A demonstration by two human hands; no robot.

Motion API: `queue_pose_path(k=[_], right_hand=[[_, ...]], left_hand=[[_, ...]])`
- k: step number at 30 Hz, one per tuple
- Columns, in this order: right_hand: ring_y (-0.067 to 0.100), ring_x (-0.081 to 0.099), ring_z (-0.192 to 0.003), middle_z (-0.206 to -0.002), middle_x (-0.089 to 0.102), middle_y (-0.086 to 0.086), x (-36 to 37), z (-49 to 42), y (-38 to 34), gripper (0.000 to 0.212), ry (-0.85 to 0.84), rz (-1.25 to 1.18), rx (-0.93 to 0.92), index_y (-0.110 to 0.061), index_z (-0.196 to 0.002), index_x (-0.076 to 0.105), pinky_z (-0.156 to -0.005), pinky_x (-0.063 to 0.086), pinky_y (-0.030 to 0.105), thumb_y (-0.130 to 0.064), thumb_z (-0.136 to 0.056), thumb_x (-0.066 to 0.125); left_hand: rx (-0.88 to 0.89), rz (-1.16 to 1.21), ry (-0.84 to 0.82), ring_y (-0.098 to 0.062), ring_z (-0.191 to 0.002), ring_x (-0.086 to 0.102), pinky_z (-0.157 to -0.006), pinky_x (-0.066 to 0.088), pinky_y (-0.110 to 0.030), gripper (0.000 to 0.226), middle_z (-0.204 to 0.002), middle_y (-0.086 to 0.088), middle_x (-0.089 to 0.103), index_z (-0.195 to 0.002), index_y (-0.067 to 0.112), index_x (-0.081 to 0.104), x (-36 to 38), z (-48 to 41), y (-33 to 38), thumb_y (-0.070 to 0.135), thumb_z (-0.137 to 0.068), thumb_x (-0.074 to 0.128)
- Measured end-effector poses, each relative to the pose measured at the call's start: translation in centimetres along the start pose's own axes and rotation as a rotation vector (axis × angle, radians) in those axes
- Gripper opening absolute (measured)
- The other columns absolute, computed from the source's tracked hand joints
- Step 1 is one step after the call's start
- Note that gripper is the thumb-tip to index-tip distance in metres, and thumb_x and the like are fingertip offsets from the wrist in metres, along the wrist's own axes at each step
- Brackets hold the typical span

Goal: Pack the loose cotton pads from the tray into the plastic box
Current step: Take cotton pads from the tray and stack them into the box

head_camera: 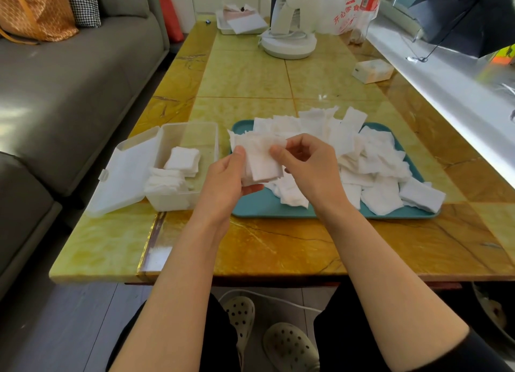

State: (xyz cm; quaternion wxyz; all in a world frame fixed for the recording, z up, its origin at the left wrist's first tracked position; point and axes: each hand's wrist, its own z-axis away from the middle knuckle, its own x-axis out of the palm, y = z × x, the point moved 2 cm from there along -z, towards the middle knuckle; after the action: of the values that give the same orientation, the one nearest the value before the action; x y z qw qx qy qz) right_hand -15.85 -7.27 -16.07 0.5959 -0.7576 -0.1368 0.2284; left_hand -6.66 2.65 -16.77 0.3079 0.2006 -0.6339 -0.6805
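— Nearest, the left hand (223, 173) grips a small stack of cotton pads (262, 161), thumb on top; the right hand (309, 162) pinches its upper edge.
— And the plastic box (178, 202)?
— Just left of the left hand, lid (125, 173) lying open, two short piles of pads (182, 161) inside. Beyond the right hand, the teal tray (259, 209) is heaped with loose pads (373, 160).

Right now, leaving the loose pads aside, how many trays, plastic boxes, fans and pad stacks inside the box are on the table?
trays: 2, the teal tray and the white tray
plastic box: 1
fan: 1
pad stacks in the box: 2
Total: 6
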Motion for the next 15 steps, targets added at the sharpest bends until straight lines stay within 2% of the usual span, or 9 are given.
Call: queue_pose_path(k=[4, 7, 10, 12, 15], right_hand=[[0.008, 0.054, -0.064, -0.071, 0.061, -0.003, 0.0, 0.1, -0.4, 0.014, 0.005, -0.073, 0.010, -0.015, -0.075, 0.059, -0.063, 0.050, 0.027, -0.014, -0.083, 0.070], [0.004, 0.056, -0.064, -0.073, 0.061, -0.003, -0.2, 0.1, -0.8, 0.011, 0.017, -0.164, 0.024, -0.014, -0.078, 0.059, -0.060, 0.049, 0.019, -0.013, -0.086, 0.067], [0.004, 0.057, -0.066, -0.076, 0.061, 0.001, -0.2, 0.1, -1.2, 0.008, -0.060, -0.265, 0.051, -0.011, -0.081, 0.059, -0.057, 0.049, 0.016, -0.010, -0.087, 0.065], [0.003, 0.058, -0.062, -0.075, 0.062, 0.001, 0.0, 0.2, -1.2, 0.011, -0.101, -0.243, 0.045, -0.012, -0.079, 0.058, -0.055, 0.050, 0.017, -0.008, -0.086, 0.066], [0.002, 0.058, -0.056, -0.071, 0.061, -0.002, 0.3, 0.2, -0.8, 0.015, -0.075, -0.114, 0.012, -0.015, -0.076, 0.058, -0.053, 0.050, 0.017, -0.008, -0.083, 0.069]], left_hand=[[-0.005, 0.044, 0.047, -0.014, -0.088, 0.067, -0.074, 0.059, -0.027, 0.031, -0.094, -0.001, 0.069, -0.091, 0.023, 0.062, 0.0, 0.0, 0.0, 0.030, -0.104, 0.035], [0.003, 0.059, 0.120, -0.013, -0.085, 0.065, -0.074, 0.059, -0.028, 0.030, -0.093, 0.000, 0.067, -0.089, 0.023, 0.059, -0.2, -0.1, 0.0, 0.029, -0.104, 0.034], [0.046, -0.018, 0.159, -0.013, -0.085, 0.064, -0.069, 0.058, -0.025, 0.031, -0.092, -0.001, 0.066, -0.087, 0.023, 0.059, -0.4, -0.3, 0.1, 0.029, -0.104, 0.034], [0.050, -0.049, 0.133, -0.013, -0.084, 0.064, -0.065, 0.058, -0.021, 0.032, -0.091, -0.001, 0.066, -0.091, 0.020, 0.061, -0.1, -0.3, 0.0, 0.028, -0.104, 0.033], [0.041, -0.051, 0.080, -0.015, -0.087, 0.066, -0.065, 0.057, -0.021, 0.034, -0.093, -0.002, 0.069, -0.098, 0.018, 0.063, 0.3, -0.2, 0.2, 0.028, -0.104, 0.031]])
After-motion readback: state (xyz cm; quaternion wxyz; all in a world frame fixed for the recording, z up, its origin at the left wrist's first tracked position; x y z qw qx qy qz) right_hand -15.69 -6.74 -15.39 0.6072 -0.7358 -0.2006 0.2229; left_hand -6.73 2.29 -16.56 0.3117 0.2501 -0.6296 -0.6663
